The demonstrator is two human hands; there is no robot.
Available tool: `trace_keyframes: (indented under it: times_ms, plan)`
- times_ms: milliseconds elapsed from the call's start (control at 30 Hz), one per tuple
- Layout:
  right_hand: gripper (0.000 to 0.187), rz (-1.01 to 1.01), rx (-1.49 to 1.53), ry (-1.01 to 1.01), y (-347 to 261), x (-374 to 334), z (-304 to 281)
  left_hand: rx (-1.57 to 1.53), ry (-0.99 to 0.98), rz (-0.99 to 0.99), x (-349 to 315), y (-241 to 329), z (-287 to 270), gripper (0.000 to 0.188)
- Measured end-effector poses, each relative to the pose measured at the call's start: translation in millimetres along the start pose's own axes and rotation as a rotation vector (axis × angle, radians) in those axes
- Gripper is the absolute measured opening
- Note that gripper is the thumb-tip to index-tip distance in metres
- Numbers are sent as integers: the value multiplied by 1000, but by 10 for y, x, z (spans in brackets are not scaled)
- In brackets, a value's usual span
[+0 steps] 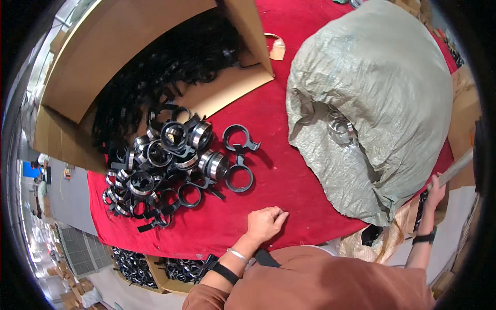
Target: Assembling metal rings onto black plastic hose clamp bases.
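My left hand [266, 223] rests on the red cloth [305, 227] near the table's front edge, its fingers curled in and nothing visible in them. Ahead and to the left lies a heap of black ring clamps with silver metal bands [173, 155]. Two black rings [238, 178] sit at its right side, closest to my left hand. Off to the right, my right hand [435, 194] reaches past the table with its fingers closed at the end of a long grey bar [452, 168]. What this bar belongs to cannot be made out.
A cardboard box [72, 137] lies with its opening toward me, full of black parts. A large grey woven sack [372, 67] fills the right side, metal rings [341, 128] showing in its mouth. Below the table edge stand boxes of similar parts [134, 266].
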State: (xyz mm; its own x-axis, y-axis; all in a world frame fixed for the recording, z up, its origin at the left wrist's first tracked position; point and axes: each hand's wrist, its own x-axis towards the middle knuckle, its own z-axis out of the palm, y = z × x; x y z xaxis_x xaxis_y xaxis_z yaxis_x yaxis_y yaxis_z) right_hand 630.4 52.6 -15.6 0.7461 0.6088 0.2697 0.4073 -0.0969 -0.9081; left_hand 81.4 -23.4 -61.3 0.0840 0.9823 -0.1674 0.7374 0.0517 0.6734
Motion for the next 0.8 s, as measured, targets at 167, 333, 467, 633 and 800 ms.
trace_keyframes:
  times_ms: [167, 333, 467, 633, 800]
  plan:
    - [22, 72, 12, -263, -921, -1190, 512, -62, 6, 125, -37, -97, 31, 19]
    - [25, 84, -106, -830, -1190, -2474, 1146, -353, 141, 153, -425, -303, -179, 14]
    - [22, 472, -96, -980, -1418, -3315, 1547, -556, 203, -153, -1262, -644, -787, 8]
    - [20, 487, -165, -1002, -1274, -3570, 1778, -982, 154, -836, -2780, -1709, -399, 17]
    - [21, 468, -324, -967, -1240, -3536, 1895, -181, -118, -1090, -3751, -2379, 778, 37]
